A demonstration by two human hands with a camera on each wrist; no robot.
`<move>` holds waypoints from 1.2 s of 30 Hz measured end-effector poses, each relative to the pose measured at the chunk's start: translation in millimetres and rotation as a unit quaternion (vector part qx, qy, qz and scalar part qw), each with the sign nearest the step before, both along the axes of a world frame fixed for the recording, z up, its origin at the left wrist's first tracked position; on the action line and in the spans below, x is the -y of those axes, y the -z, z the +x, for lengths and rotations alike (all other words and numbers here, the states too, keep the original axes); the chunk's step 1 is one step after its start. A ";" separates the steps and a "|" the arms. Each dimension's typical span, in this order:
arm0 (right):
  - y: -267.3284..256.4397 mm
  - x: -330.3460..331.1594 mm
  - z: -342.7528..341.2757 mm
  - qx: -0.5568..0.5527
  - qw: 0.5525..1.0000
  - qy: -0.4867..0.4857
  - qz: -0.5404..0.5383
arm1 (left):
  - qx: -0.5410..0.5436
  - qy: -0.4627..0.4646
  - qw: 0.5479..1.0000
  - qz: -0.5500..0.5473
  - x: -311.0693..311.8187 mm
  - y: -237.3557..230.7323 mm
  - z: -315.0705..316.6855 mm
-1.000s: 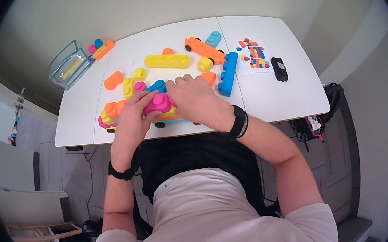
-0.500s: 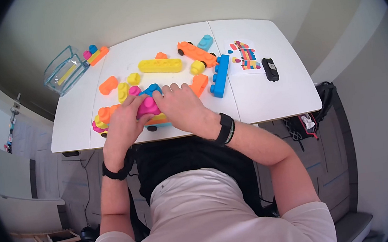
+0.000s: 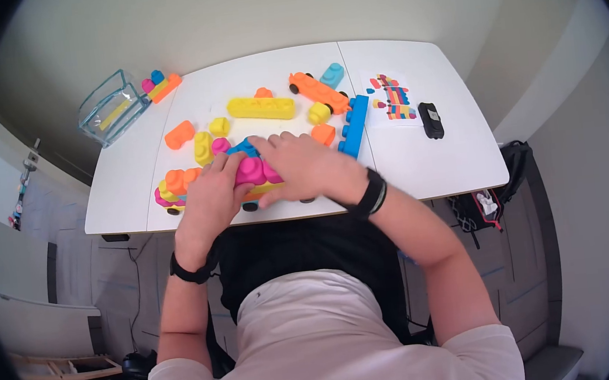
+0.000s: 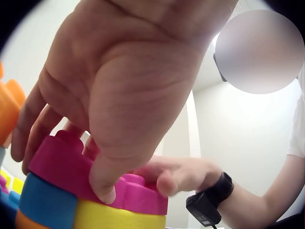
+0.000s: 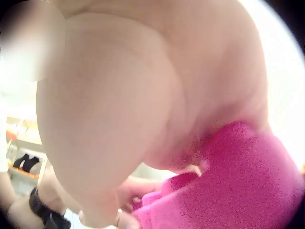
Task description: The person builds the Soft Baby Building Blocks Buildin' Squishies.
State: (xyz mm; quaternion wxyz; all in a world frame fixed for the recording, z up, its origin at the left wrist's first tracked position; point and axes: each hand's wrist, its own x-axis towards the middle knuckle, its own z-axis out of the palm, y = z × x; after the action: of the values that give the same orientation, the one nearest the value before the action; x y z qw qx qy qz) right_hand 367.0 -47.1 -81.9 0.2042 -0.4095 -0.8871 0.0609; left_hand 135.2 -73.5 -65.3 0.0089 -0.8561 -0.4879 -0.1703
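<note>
1. The pink top piece (image 3: 250, 170) lies on the wheeled stack (image 4: 90, 212), close to the front edge of the table (image 3: 436, 172).
2. The left hand (image 3: 214, 193) pinches it, thumb against its side; pressure at one end alone could leave it tilted or half seated.
3. The right hand (image 3: 309, 166) arches over its right end; hidden fingers mean I cannot tell whether it grips. A slanting push could roll the wheels (image 3: 250, 206) frontward.
4. Stray fingertips might knock the blue block (image 3: 243, 149) just behind.

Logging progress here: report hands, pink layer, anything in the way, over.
Left hand pinching pink layer. Right hand against its other end, grip unclear. Layer atop blue block and yellow block. Blue studded piece close behind, possibly in the way.
</note>
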 end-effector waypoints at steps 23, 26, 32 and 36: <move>9.6 -65.2 97.9 0.118 0.915 0.364 -0.128 | 0.033 -0.015 0.997 -0.074 -1.9 -8.0 -9.7; -16.2 -52.7 103.9 0.160 0.910 0.371 -0.091 | 0.052 0.010 0.995 -0.084 0.3 -12.1 -10.7; -93.1 6.5 79.3 0.013 0.951 0.309 0.029 | 0.182 0.029 0.983 0.010 18.6 -43.4 -0.4; -103.0 21.5 54.1 -0.289 0.950 -0.008 -0.116 | 0.253 0.043 0.959 0.123 24.5 -51.4 8.4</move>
State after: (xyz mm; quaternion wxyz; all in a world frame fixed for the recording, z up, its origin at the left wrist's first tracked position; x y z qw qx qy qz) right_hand 421.1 -68.6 21.1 0.4027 -0.3881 -0.7800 0.2808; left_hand 143.6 -98.0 -13.8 -0.0166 -0.7974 -0.4122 -0.4404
